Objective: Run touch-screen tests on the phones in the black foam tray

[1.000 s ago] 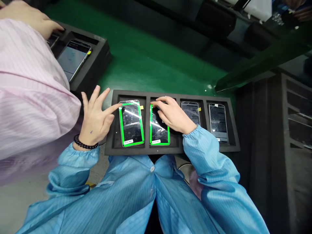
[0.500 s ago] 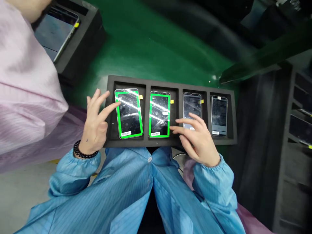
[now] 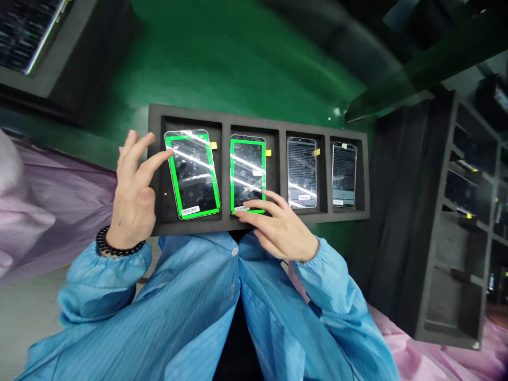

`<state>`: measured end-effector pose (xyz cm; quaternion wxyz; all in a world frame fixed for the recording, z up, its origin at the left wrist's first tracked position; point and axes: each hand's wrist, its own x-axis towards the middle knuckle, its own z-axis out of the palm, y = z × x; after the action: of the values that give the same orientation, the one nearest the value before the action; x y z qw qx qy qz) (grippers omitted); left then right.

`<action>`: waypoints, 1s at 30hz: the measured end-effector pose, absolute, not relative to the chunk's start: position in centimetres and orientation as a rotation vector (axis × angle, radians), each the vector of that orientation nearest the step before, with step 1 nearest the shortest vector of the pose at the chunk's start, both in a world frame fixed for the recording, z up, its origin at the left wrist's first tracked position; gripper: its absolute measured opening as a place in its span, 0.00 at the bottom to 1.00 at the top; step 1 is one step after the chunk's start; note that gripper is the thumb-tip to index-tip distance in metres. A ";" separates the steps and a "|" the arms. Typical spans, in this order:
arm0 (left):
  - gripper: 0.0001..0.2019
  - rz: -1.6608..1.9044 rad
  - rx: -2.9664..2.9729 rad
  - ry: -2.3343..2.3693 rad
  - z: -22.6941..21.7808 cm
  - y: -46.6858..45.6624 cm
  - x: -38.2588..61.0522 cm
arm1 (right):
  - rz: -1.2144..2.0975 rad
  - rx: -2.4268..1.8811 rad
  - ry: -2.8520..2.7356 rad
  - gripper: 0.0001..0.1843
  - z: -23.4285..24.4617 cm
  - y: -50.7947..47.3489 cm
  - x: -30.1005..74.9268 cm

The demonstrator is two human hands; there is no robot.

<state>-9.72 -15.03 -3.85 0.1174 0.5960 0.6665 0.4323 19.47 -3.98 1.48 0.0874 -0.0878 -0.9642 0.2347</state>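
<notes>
A black foam tray (image 3: 154,119) on the green surface holds several phones in separate slots. The two on the left, one phone (image 3: 193,174) and a second phone (image 3: 248,172), have bright green borders on their film. My left hand (image 3: 133,190) is open with fingers spread, its index fingertip touching the left edge of the first green-bordered phone. My right hand (image 3: 280,227) lies flat with fingers stretched out over the tray's near rim, fingertips at the bottom end of the second green-bordered phone. Two plain phones, one (image 3: 302,172) and another (image 3: 343,173), lie to the right.
Another black tray (image 3: 59,79) with a phone stands at the far left. A person's pink sleeve (image 3: 24,211) is at my left. A dark shelving rack (image 3: 456,211) rises on the right. My blue-sleeved arms fill the foreground.
My right hand came off the second phone's top, swung right toward the third phone, then settled at the second phone's bottom end. The left hand stays at the first phone's edge. View shifted left.
</notes>
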 end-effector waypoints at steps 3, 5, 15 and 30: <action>0.34 1.253 1.734 1.957 -3.8 -15.0 -9.7 | 0.748 -0.210 -2.874 0.19 1.2 -3.8 18.5; 0.33 1.249 1.729 1.960 -3.7 -15.0 -9.7 | 0.787 -0.271 -2.860 0.20 1.6 -3.2 18.4; 0.32 1.261 1.697 1.971 -3.7 -14.9 -9.4 | 0.581 -0.701 -2.855 0.42 2.4 0.2 16.6; 0.33 1.232 1.702 2.001 -3.6 -14.9 -9.5 | 0.673 -0.413 -2.792 0.29 2.8 -1.4 16.6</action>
<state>-9.46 -14.94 -3.63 0.1195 0.5823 0.6848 0.4216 16.65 -1.40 2.78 0.1198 -0.1412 -0.9554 0.2301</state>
